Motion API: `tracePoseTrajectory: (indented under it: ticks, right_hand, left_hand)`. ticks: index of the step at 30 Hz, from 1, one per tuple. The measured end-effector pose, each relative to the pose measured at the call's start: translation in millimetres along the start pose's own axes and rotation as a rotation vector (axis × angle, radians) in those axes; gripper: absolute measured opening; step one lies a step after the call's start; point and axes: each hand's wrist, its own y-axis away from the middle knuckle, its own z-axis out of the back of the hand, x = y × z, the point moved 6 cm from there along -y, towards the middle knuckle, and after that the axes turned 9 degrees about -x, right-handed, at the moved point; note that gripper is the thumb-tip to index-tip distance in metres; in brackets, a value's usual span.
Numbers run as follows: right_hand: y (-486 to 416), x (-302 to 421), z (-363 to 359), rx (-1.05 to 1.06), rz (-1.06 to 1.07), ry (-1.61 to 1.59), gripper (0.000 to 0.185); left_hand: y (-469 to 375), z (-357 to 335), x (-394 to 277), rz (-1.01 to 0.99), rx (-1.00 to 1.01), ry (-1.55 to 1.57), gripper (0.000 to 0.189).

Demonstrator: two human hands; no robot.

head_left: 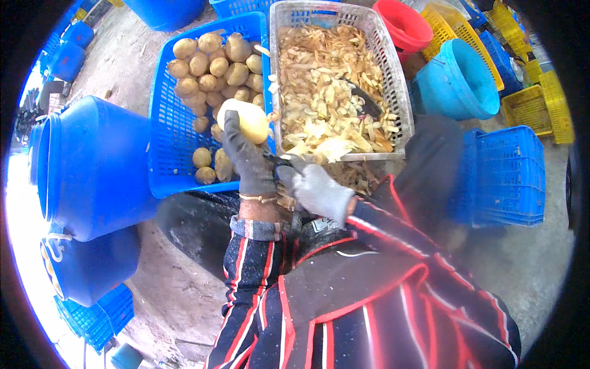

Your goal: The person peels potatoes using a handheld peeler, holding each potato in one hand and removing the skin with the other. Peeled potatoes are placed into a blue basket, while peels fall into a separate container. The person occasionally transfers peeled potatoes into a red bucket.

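My left hand (249, 157), in a dark grey glove, holds a large peeled potato (244, 121) over the right side of a blue plastic crate (168, 152). Unpeeled potatoes (219, 67) lie in that crate. My right hand (318, 184), in a light grey glove, is shut on a dark-handled tool (275, 159), perhaps a peeler or knife; its working end is hard to make out. Just beyond the right hand, a whitish-grey crate (398, 92) is filled with potato peelings (332, 92). A dark object (364, 99) lies among the peelings.
Large blue plastic barrels (101, 166) stand at the left. To the right are a red bucket (403, 25), a light blue bucket (461, 83), yellow crates (528, 110) and a stack of blue crates (507, 177). More peelings (355, 175) lie below the whitish-grey crate, near my legs.
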Motion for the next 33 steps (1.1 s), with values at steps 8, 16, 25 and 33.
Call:
tracePoseTrajectory:
  ticks: [8,16,25,33]
  right_hand:
    - [-92.4,2.1,93.6,-0.108,0.050,-0.001,0.036]
    - [-7.4,-24.6,-2.5,0.003,0.091,0.401,0.027]
    - [-87.5,11.4,98.3,0.047,-0.047,0.031,0.038]
    - [0.8,-9.2,5.8,-0.321,0.136,0.240,0.047]
  left_hand:
    - [16.9,-29.9,13.9,0.358,0.316,0.226,0.048]
    - [-5.7,0.0,40.8,0.227,0.117,0.108,0.041]
    - [21.8,-24.1,19.2,0.476,0.317,0.178,0.050]
    - [-11.1,4.2,21.5,0.251,0.093,0.153,0.045]
